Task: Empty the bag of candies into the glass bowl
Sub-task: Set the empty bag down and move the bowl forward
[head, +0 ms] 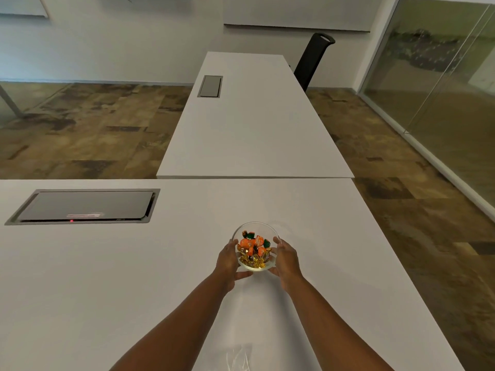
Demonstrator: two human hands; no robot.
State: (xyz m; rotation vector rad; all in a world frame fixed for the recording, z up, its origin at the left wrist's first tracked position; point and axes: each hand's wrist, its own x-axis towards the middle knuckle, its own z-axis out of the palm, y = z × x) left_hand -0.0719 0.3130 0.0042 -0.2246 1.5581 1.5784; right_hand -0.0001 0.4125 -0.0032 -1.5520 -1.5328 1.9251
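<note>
The glass bowl (253, 226) sits on the white table (134, 277) in front of me, holding several wrapped candies (253, 249) in orange, green and gold. My left hand (227, 259) cups the bowl's left side and my right hand (286, 259) cups its right side, fingers wrapped on the glass. A clear plastic bag (238, 356) lies flat and looks empty on the table near the bottom edge, between my forearms.
A grey cable hatch (83, 206) is set into the table at the left. A second white table (254, 124) butts against the far edge, with its own hatch (210, 86). A black chair (312, 60) stands beyond it. A glass wall (442, 89) runs along the right.
</note>
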